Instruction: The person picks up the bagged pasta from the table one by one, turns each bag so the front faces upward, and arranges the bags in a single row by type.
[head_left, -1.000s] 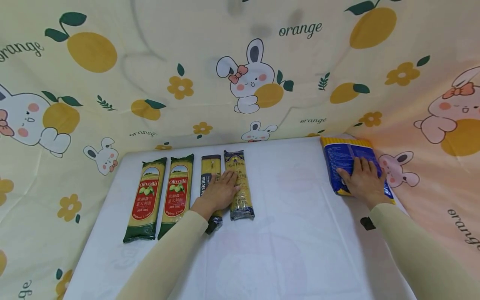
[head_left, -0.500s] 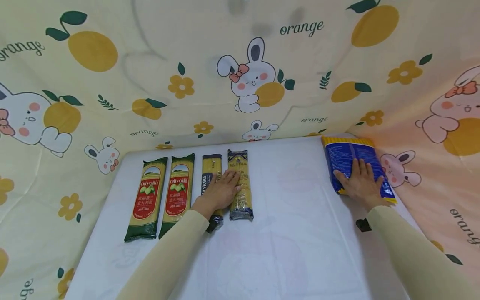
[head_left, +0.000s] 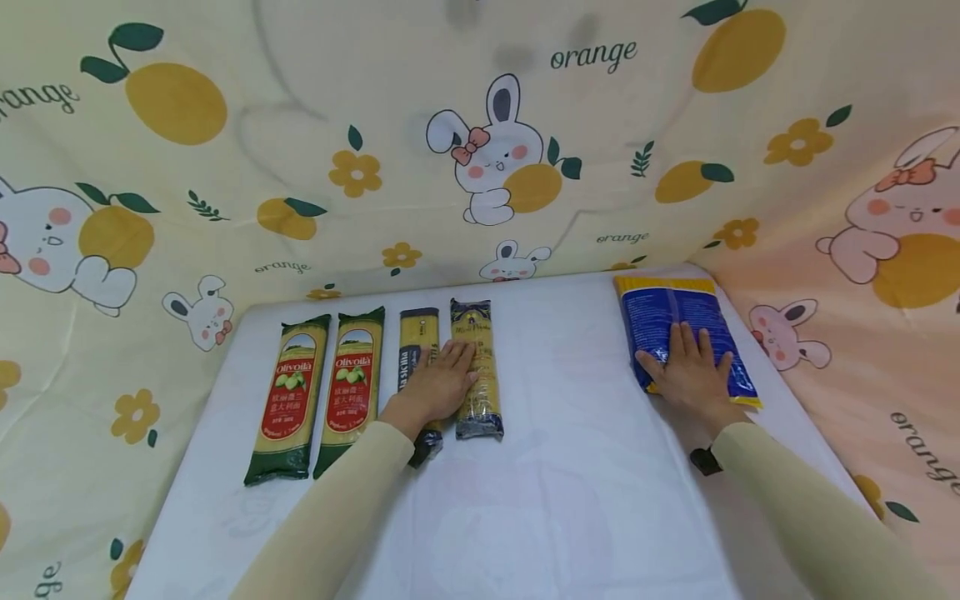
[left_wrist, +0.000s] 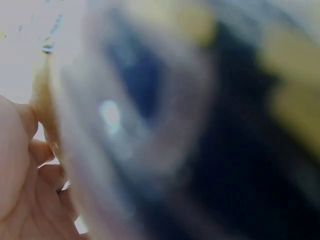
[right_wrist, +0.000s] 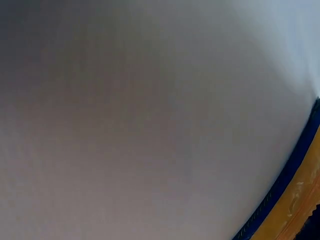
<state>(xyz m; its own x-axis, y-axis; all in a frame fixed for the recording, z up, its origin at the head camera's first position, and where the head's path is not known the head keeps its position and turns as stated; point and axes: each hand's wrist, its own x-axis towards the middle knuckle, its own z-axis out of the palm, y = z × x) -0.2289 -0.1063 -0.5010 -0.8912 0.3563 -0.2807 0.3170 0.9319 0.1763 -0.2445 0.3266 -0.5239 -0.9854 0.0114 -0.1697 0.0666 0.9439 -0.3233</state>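
In the head view my left hand [head_left: 437,390] lies over a narrow navy-and-yellow pasta packet [head_left: 418,329], its fingertips reaching onto the spaghetti packet [head_left: 480,400] to the right. Its fingers look extended, not wrapped round either one. At the right, my right hand [head_left: 692,373] rests with spread fingers on a large blue bag with yellow ends [head_left: 660,312], contents hidden. The left wrist view holds blurred dark packaging [left_wrist: 240,150] close up and part of the hand. A yellow-and-blue bag edge [right_wrist: 295,185] shows at the right wrist view's lower right.
Two green-ended Olivoilà spaghetti packets, one at the far left [head_left: 288,400] and one beside it [head_left: 351,375], lie left of my left hand. A white cloth [head_left: 555,500] covers the table. Behind it hangs a patterned curtain [head_left: 420,75], which also rises along both sides.
My right hand and the blue bag have slid left, away from the side curtain. The spaghetti packet under my left fingertips has straightened and its top has shifted slightly right; the left hand stays nearly still.
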